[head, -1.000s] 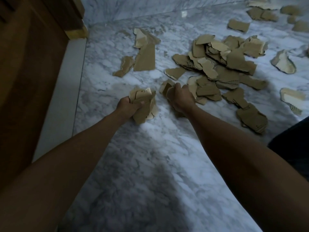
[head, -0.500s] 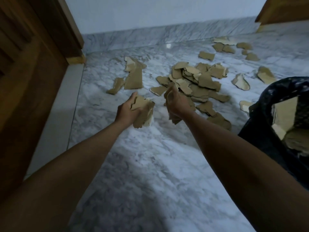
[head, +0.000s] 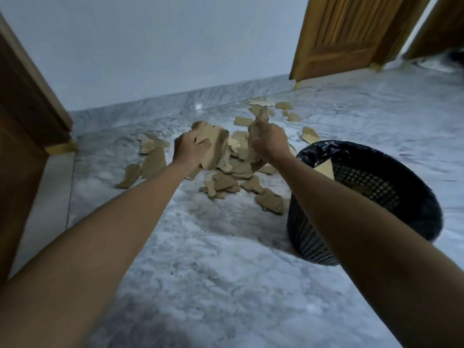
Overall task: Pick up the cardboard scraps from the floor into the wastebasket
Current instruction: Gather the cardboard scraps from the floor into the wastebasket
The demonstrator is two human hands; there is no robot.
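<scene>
The left hand (head: 190,149) grips a bundle of torn brown cardboard scraps (head: 213,146), and the right hand (head: 270,141) grips another bundle (head: 253,136). More scraps (head: 270,200) lie on the grey marble floor (head: 226,272), beside the black mesh wastebasket (head: 364,204).

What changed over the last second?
Both hands rose off the floor: left hand lifted its bunch of scraps, right hand lifted its own, toward the wastebasket. Nothing let go; each grip unchanged. The pile of scraps on the floor stayed put.
</scene>
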